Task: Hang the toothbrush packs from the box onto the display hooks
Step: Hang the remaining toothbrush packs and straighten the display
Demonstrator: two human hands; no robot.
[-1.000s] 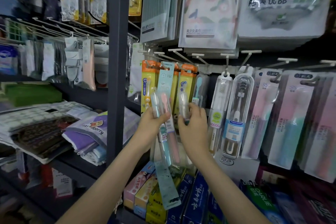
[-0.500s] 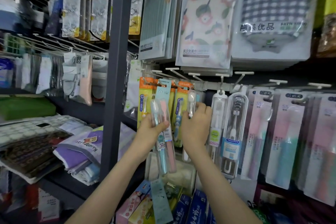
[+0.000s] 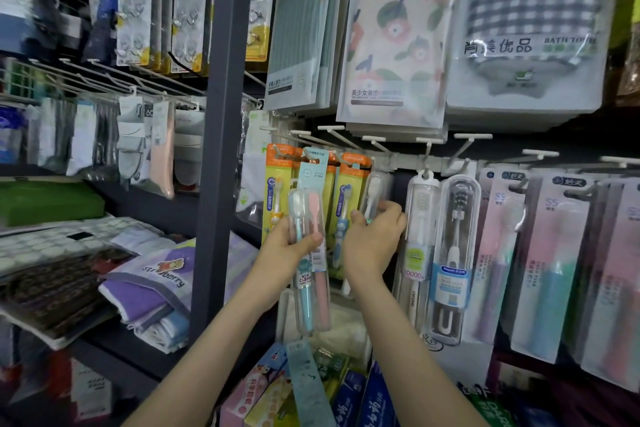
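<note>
While the left hand grips a twin toothbrush pack upright, thumb across the front & fingers behind, the right hand is curled round a clear single-brush pack, whose top end sits up by the hook rail. Grip is low on the single pack's body, prob so the hang-hole end stays free to meet a peg. Whether it's actually on one of the display hooks I can't tell, as the top is blurred. It sits in the gap btwn the orange kids' brush packs on its left & the tall clear-cased brushes just beside it on the right, so that slot looks like the target. The twin pack is header-up, overlapping the orange packs w/o hanging from anything. My read: it's parked in the spare hand as the next one to go up. No counter here, it's a shop aisle. Bagged bath towels hang above the hooks, pink/teal packs hang further right & toothpaste boxes sit below. A dark steel upright splits off shelves to the left w/ folded cloths. A pale container low behind the wrists may be the supply box, not sure.
</note>
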